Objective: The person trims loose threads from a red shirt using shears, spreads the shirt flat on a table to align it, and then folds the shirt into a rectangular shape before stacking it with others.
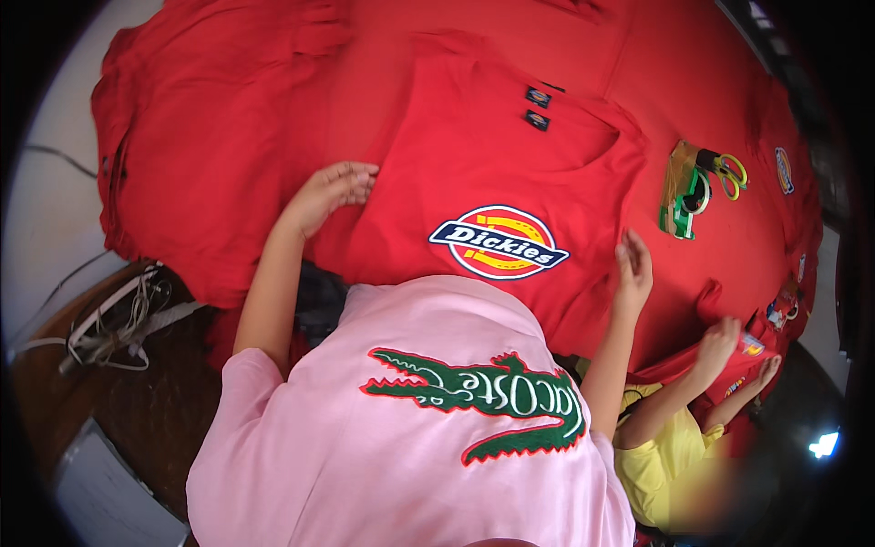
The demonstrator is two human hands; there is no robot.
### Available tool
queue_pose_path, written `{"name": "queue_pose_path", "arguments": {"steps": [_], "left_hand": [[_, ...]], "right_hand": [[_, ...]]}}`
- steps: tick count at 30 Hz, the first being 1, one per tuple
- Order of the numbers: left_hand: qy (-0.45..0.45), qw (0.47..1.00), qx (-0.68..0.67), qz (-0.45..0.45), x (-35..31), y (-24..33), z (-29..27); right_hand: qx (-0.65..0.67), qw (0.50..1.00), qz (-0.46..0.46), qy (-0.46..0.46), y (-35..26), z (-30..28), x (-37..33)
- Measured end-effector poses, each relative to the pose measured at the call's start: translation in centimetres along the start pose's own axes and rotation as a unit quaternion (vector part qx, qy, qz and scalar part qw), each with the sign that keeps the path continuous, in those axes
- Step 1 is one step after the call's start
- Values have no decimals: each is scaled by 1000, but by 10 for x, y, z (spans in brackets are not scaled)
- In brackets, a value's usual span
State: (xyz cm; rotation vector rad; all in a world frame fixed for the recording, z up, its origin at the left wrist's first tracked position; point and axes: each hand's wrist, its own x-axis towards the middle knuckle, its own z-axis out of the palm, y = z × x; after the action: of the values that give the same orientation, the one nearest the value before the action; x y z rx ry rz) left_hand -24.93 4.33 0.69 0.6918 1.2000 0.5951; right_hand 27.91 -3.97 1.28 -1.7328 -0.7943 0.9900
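Observation:
A red T-shirt [392, 219] lies spread in front of me, neckline away from me. It has a round yellow, red and navy badge [499, 242] on the chest and dark labels [538, 109] at the collar. My left hand [334, 193] is at the shirt's left side, fingers stretched out with the tips at its edge. On the opposite side my right hand [635, 271] is raised, fingers loosely extended beside the right edge. Neither hand shows a clear grip on the cloth; whether the right fingertips touch it I cannot tell.
A heap of red garments [210, 137] is at the left. Yellow-handled scissors [732, 176] and a green tape dispenser [688, 205] lie at the right. Nearby, a person in yellow [661, 460] handles red cloth. Tangled cables [128, 319] lie on a brown surface at lower left.

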Motion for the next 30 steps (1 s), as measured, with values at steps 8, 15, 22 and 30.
{"name": "queue_pose_path", "arguments": {"steps": [8, 15, 22, 30], "left_hand": [[-22, 984, 178, 14, -65, -66, -3], [65, 962, 208, 162, -44, -90, -17], [120, 821, 527, 186, -72, -51, 19], [54, 706, 603, 367, -97, -45, 73]], "right_hand": [[-110, 989, -88, -55, 47, 4, -74], [-52, 993, -86, 61, 54, -42, -43], [-299, 901, -273, 156, 48, -23, -50], [-44, 874, -230, -426, -64, 177, -143]]}}
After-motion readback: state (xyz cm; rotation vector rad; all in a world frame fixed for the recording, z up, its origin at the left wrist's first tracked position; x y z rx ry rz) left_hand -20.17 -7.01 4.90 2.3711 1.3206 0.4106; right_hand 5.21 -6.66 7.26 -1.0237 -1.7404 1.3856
